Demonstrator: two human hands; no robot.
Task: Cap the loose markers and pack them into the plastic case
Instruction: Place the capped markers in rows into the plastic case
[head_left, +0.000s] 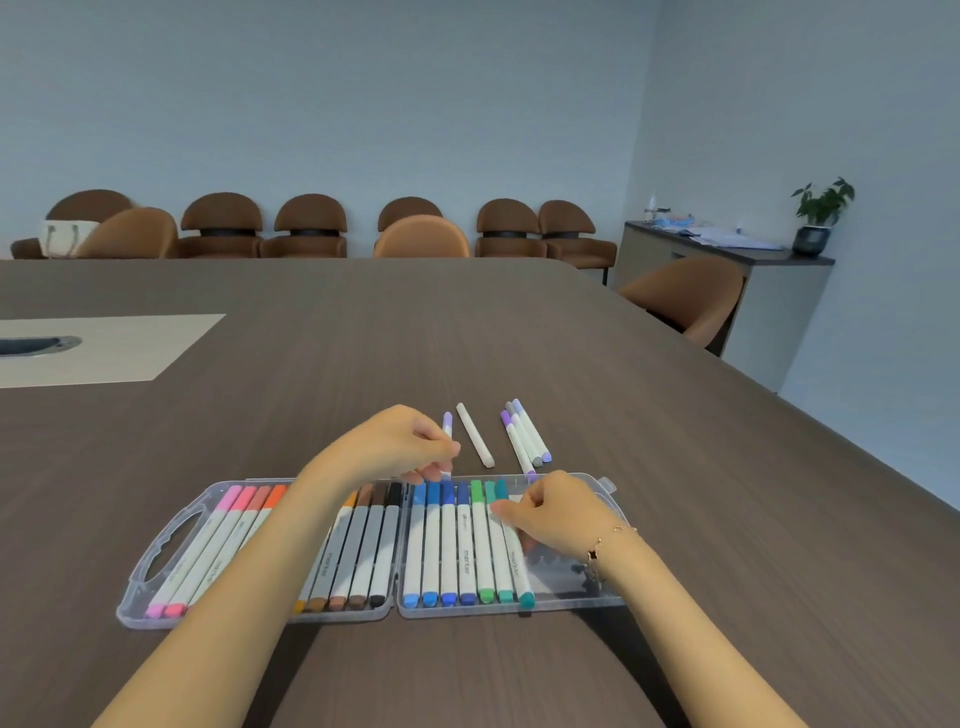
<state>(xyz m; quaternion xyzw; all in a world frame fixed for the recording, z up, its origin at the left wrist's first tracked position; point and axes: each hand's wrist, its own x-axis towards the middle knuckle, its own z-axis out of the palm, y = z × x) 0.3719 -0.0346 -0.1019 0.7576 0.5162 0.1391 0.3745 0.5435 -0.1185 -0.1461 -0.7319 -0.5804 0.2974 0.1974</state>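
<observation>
A dark wood-grain table (597, 353) fills the lower frame. On it lie an open plastic case (597, 592) at lower centre, a white marker (475, 435) and purple-capped markers (527, 439) just above.

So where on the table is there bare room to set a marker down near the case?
Bare table lies right of the case, and more left of the left hand, beyond the pink markers. It is crowded just behind the case: the white marker, the purple and grey markers and both hands, the right hand over the case's open slots.
</observation>
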